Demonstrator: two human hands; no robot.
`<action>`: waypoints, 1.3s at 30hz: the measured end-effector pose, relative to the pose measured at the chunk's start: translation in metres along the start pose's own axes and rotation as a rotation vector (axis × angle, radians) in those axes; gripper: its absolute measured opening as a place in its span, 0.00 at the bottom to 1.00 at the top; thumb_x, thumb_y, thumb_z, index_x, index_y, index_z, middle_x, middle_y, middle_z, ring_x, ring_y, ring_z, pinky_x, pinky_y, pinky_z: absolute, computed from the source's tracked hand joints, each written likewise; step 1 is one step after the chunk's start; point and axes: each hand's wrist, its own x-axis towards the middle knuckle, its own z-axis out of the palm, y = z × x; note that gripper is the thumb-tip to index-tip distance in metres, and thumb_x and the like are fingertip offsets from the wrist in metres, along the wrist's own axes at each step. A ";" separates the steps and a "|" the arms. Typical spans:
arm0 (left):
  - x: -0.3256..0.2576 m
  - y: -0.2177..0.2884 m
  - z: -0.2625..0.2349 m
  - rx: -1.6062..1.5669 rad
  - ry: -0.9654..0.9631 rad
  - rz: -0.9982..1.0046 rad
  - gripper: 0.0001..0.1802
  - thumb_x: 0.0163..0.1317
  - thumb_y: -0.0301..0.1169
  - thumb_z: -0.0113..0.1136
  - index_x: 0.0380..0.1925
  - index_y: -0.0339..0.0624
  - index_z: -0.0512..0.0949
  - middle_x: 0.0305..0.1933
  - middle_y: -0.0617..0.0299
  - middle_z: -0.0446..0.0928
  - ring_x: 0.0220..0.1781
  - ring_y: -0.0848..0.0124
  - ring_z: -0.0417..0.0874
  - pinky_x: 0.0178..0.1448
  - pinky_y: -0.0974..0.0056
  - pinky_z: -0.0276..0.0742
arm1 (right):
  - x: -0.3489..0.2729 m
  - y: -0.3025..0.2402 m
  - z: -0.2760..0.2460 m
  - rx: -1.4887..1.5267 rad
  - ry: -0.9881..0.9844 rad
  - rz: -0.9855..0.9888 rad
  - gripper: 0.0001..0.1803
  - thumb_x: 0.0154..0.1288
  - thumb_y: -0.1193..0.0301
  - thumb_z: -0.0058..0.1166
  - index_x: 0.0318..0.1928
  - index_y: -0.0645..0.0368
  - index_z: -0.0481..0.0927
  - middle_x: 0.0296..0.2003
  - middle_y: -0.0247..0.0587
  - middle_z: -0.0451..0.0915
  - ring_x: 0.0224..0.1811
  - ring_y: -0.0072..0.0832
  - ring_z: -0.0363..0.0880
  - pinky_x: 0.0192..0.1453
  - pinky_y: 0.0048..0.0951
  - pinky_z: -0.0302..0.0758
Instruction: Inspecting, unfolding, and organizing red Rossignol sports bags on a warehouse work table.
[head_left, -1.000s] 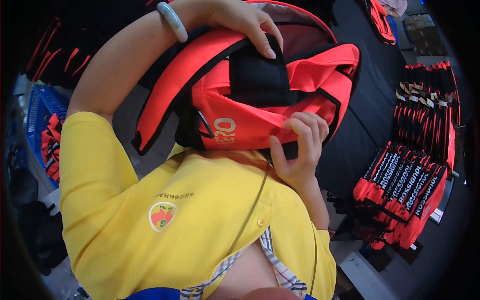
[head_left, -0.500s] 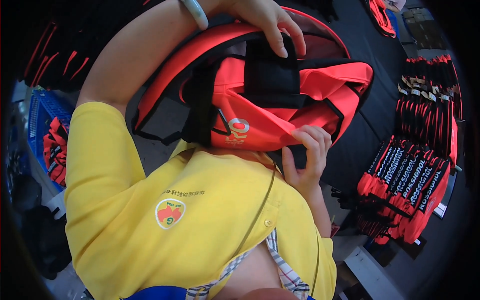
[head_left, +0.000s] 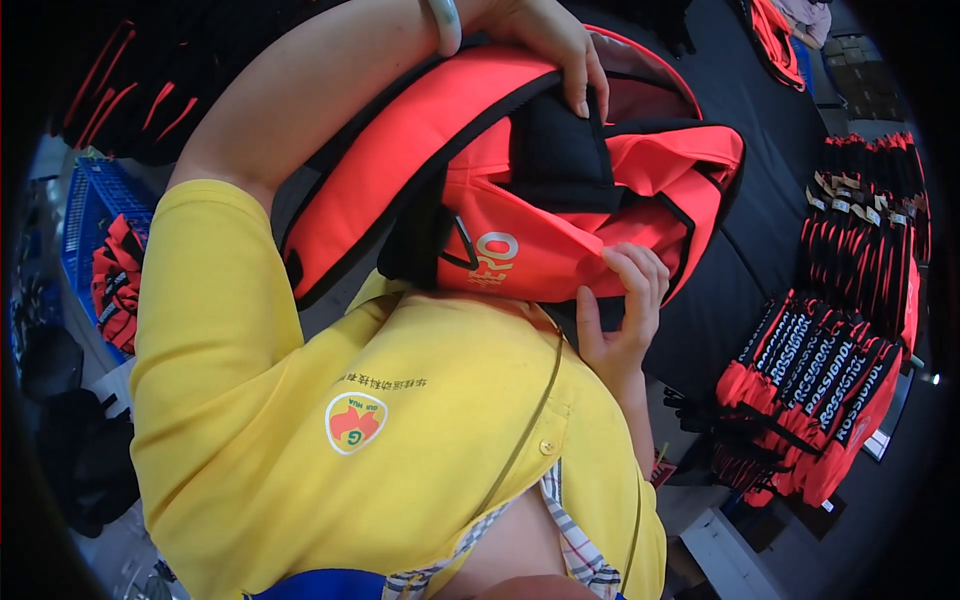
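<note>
Orange-red nylon with black trim fills the middle of the view: one padded bag-like piece [head_left: 540, 200] held up against the chest of the person in the yellow polo shirt [head_left: 400, 440]. Against the picture from a second ago, it has been turned a little and lifted, so that the printed front panel now sits lower and nearer the shirt, and the black inner pad [head_left: 560, 155] shows more plainly in the opening; this reads as the piece being worked round in the hands rather than set down. The left hand [head_left: 545, 45], with one pale bangle [head_left: 445, 22] at the wrist, has slid along the upper rim, and its fingers [head_left: 590, 85] are now curled over the edge above the black pad, gripping it. The right hand [head_left: 625, 310] stays at the lower edge, its fingers [head_left: 640, 270] folded onto the orange fabric and pinching it. The dark bench [head_left: 750, 200] lies beyond, to the right. On it I count one fanned stack of folded red-and-black straps [head_left: 810, 400] near the front and one row of black-and-red straps [head_left: 870, 220] farther back; single pieces are too crowded to count. One blue plastic crate [head_left: 85, 220] stands at the left, holding red fabric.
</note>
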 end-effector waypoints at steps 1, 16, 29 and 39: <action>0.002 -0.001 0.000 -0.004 -0.007 0.005 0.21 0.62 0.31 0.62 0.56 0.40 0.78 0.59 0.57 0.76 0.60 0.65 0.74 0.67 0.62 0.67 | 0.000 0.000 0.000 -0.002 0.010 0.008 0.25 0.49 0.77 0.63 0.52 0.59 0.76 0.48 0.46 0.77 0.54 0.45 0.72 0.59 0.41 0.63; 0.003 0.000 0.038 0.508 0.377 0.122 0.24 0.60 0.39 0.66 0.54 0.41 0.78 0.54 0.52 0.79 0.56 0.63 0.79 0.56 0.59 0.76 | 0.080 -0.009 -0.012 0.226 -0.077 -0.265 0.13 0.49 0.74 0.70 0.34 0.58 0.78 0.36 0.39 0.79 0.40 0.35 0.76 0.55 0.35 0.65; 0.070 -0.004 0.158 1.106 1.260 0.294 0.15 0.55 0.28 0.60 0.45 0.47 0.79 0.48 0.57 0.75 0.70 0.51 0.62 0.69 0.29 0.49 | 0.022 0.086 -0.066 0.036 0.582 0.322 0.32 0.58 0.76 0.65 0.63 0.67 0.69 0.57 0.46 0.75 0.58 0.34 0.75 0.65 0.31 0.68; 0.068 0.022 0.209 0.769 0.569 0.623 0.18 0.52 0.18 0.58 0.41 0.50 0.83 0.45 0.69 0.84 0.75 0.53 0.60 0.78 0.41 0.38 | 0.135 0.131 -0.133 -0.187 -0.248 0.267 0.31 0.52 0.44 0.66 0.33 0.64 0.83 0.32 0.53 0.83 0.36 0.44 0.81 0.43 0.38 0.76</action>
